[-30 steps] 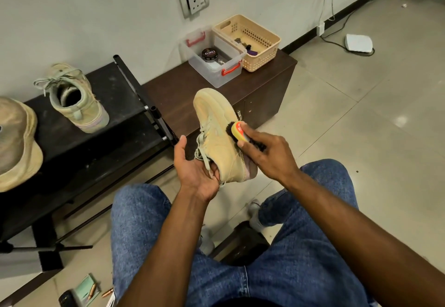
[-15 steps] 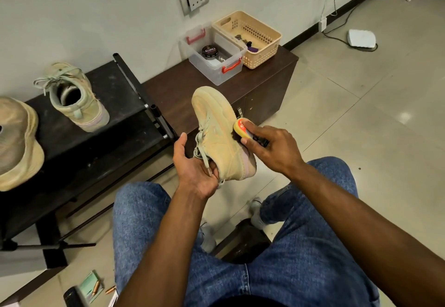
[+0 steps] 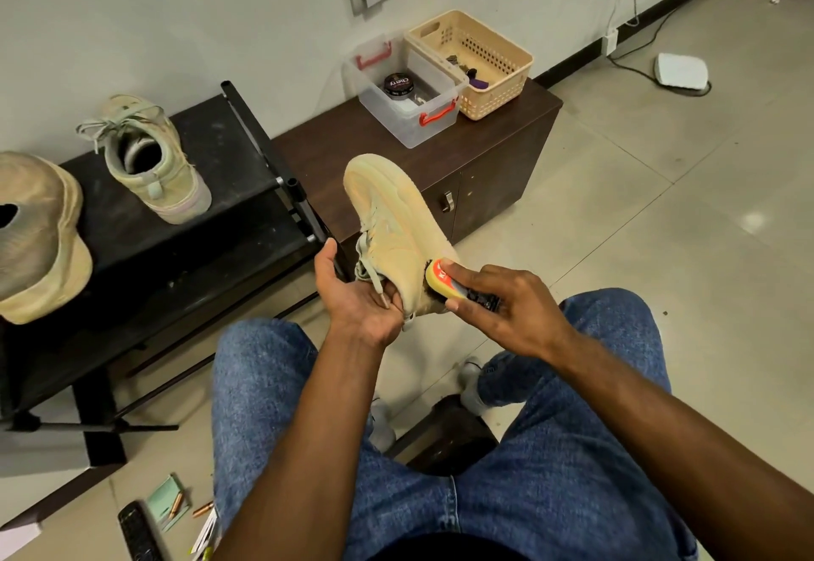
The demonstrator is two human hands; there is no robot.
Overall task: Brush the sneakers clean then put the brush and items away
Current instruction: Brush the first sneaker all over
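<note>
A tan suede sneaker (image 3: 392, 217) is held toe-up above my knees, my left hand (image 3: 357, 296) gripping it at the heel opening and laces. My right hand (image 3: 506, 309) presses a small brush (image 3: 445, 281) with a yellow and orange back, bristles against the sneaker's right side near the heel. The second tan sneaker (image 3: 149, 160) stands upright on the black rack (image 3: 229, 208) at the left. A clear plastic box with red handles (image 3: 409, 89) holds a round polish tin (image 3: 397, 85); it sits on the brown cabinet (image 3: 484, 151).
A beige perforated basket (image 3: 475, 63) with small items stands beside the clear box. A worn tan hat (image 3: 35, 234) lies on the rack's left end. A remote, a green notepad and copper pens lie on the floor at bottom left. A white device and cables sit at the far right.
The brush has slid down the sneaker's side toward the heel. The sneaker has stayed toe-up in my left hand.
</note>
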